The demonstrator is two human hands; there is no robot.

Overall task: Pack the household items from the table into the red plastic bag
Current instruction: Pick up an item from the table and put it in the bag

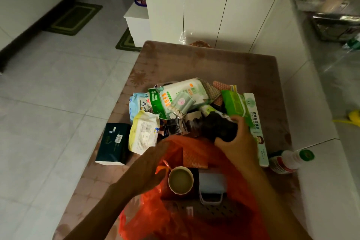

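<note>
Translucent red-orange thin plastic bag [194, 210] sits crumpled & wide open at near end of brown flower-patterned table [204, 60], between both forearms. Left hand [153, 167] grips bag's left rim, fingers curled on the plastic, holding mouth open. Right hand [236, 142] is closed round a dark, roundish item [220, 126] just past bag's far rim; what it is, can't tell.

Inside bag: round cream cup w/ pale greenish inside [180, 180] just right of left hand, orange patterned flat packet [194, 157] below right hand, white-handled perforated grey plastic basket [212, 202] nearer the wearer.

Beyond hands: heap of green/white wipe & tissue packs [181, 99]. Left of left hand: dark green tissue box [115, 143], yellow-white soft pack [144, 134].
</note>
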